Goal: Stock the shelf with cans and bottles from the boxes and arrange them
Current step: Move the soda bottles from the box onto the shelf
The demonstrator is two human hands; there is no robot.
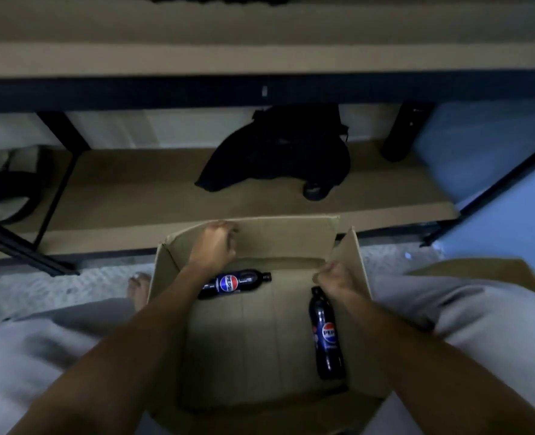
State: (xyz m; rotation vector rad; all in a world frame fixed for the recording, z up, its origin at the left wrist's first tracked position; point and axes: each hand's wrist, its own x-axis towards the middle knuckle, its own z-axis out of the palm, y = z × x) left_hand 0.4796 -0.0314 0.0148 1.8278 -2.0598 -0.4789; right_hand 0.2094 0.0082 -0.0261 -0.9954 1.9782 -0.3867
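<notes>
An open cardboard box (260, 356) sat on the floor between the person's knees, in front of the low shelf (134, 189). Two dark cola bottles lay on their sides inside it: the left bottle (235, 282) across the far part of the floor, its cap pointing right, and the right bottle (327, 335) along the right wall, cap pointing away. The left hand (214, 246) was up near the far flap, its fingers curled; whether they touched or pinched the flap I could not tell, as the frame was blurred there. The right hand (335, 276) was curled at the corner where the right flap met the back wall, just above the right bottle's cap, and seemed to grip the cardboard edge, though this too was unclear. Neither hand held a bottle. The bottom shelf board carried a dark bag (278, 152) near its middle and a dark cylinder (398, 133) to the right. As I judged it, the risks were these: the round bottles could roll if the box were tugged or tilted by its flaps; a flap could fold inward and block a reach; and the bag occupied space on the shelf, so bottles stood beside it might be knocked over.
</notes>
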